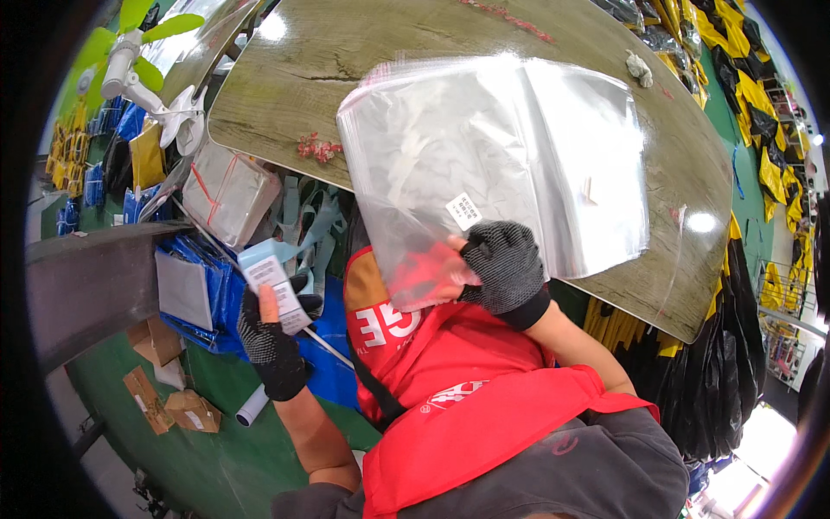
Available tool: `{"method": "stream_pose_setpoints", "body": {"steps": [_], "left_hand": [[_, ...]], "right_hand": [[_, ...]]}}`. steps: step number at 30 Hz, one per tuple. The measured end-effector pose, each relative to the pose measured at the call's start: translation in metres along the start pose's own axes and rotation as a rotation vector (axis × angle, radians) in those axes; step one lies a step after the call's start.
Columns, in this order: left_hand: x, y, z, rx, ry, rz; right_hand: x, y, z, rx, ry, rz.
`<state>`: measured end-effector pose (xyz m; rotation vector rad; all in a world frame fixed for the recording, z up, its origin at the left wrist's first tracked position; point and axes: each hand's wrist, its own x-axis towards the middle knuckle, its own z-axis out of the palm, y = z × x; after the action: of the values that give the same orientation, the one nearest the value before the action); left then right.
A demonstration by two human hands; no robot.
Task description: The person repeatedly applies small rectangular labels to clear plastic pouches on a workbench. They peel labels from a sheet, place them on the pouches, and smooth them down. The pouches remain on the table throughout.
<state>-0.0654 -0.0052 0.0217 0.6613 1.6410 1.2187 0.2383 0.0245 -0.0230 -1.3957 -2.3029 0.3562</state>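
A strip of white printed labels [278, 290] on pale blue backing is in my left hand [270, 348], gloved in black with bare fingertips; the thumb presses on the labels. My right hand [503, 264], in a matching dotted glove, is curled over the near part of a clear plastic bag [424, 164], bare thumb and fingertip at the film. This bag lies on a stack of similar bags, its near corner hanging past the table edge over my red apron [467, 346]. One white label [464, 210] sits on the bag just beyond my right fingers.
The stack covers part of a wood-patterned table [285, 95]. Red scraps [318, 148] lie at its left edge, a crumpled white piece [639, 69] at the far right. A green fan [125, 60], a tied bag bundle [229, 192] and blue packages [194, 290] are at left.
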Motion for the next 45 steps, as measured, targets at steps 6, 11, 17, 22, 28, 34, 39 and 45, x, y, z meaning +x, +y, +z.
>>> {"method": "stream_pose_setpoints", "body": {"steps": [6, 11, 17, 22, 28, 34, 39, 45], "left_hand": [[-0.016, -0.004, 0.044, -0.044, -0.263, -0.086], [-0.013, -0.008, 0.058, -0.121, -0.388, -0.124], [-0.011, -0.019, 0.084, -0.163, -0.540, -0.120], [-0.024, -0.008, 0.088, -0.157, -0.571, -0.115], [-0.039, 0.010, 0.093, 0.143, -0.595, 0.021], [-0.037, 0.012, 0.074, 0.313, -0.653, -0.070], [-0.032, 0.014, 0.074, 0.596, -0.761, -0.010], [-0.018, -0.007, 0.044, 0.489, -0.691, -0.109]], "right_hand": [[-0.001, -0.005, 0.017, -0.048, 0.124, 0.032], [0.003, -0.001, 0.013, 0.120, 0.210, 0.132], [-0.015, 0.026, -0.019, 0.561, 0.457, 0.825], [-0.050, 0.035, -0.063, -0.332, 1.052, 0.557], [0.005, -0.051, -0.023, 0.906, 0.129, 0.297], [0.029, -0.045, -0.021, 0.874, 0.124, 0.182], [0.029, -0.032, -0.029, 0.847, -0.041, 0.113], [0.038, 0.004, -0.014, 0.510, 0.412, 0.292]]}}
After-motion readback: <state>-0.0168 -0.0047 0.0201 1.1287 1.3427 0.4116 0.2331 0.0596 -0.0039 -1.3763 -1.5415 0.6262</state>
